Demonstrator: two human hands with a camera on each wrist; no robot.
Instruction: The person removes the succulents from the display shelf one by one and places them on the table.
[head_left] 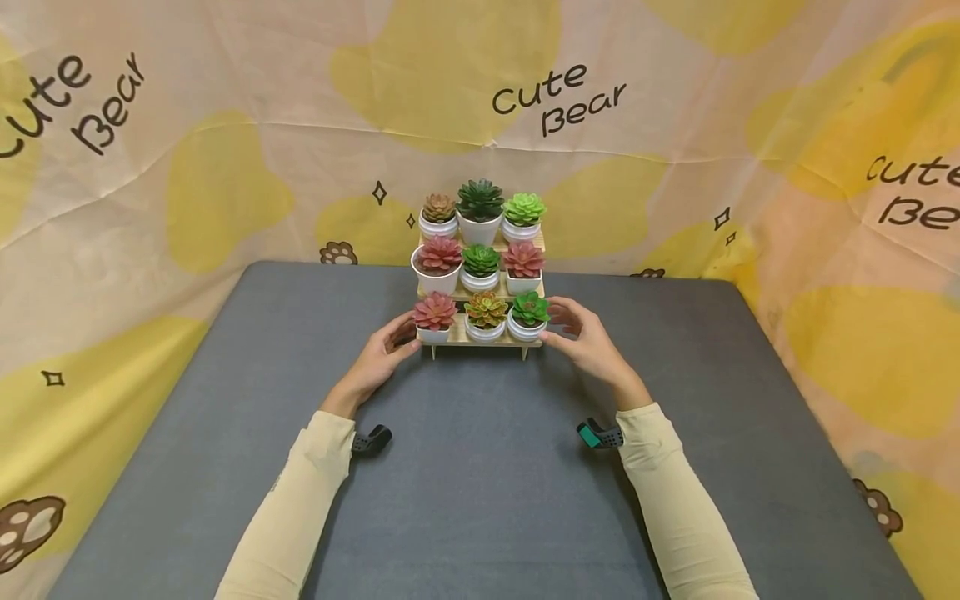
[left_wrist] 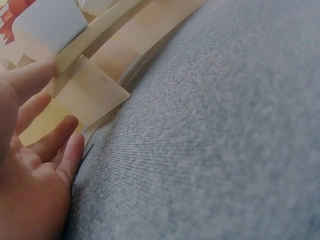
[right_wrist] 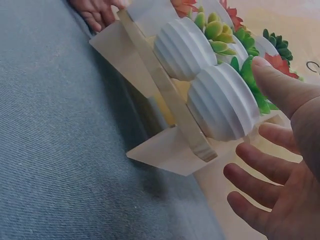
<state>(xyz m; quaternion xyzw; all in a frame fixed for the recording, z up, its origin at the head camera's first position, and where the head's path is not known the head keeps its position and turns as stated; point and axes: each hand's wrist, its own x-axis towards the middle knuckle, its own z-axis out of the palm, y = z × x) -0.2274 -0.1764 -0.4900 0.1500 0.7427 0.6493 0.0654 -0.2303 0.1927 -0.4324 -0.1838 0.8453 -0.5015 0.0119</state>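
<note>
A tiered wooden rack (head_left: 480, 342) stands on the grey table, with several potted succulents in white pots on its three steps. My left hand (head_left: 377, 360) is at the rack's lower left corner; in the left wrist view its thumb (left_wrist: 35, 77) meets the bottom board's end, and the other fingers are loosely bent. On the other side, my right hand (head_left: 592, 343) is beside a green succulent (head_left: 530, 309) in a ribbed white pot (right_wrist: 222, 102). The right wrist view shows those fingers spread, with a gap between most of them and the rack.
A yellow patterned cloth (head_left: 480, 75) hangs behind the grey table (head_left: 480, 500) and at both sides. The rack is near the table's back edge. Two dark wristbands (head_left: 372, 440) sit at the cuffs of the pale sleeves.
</note>
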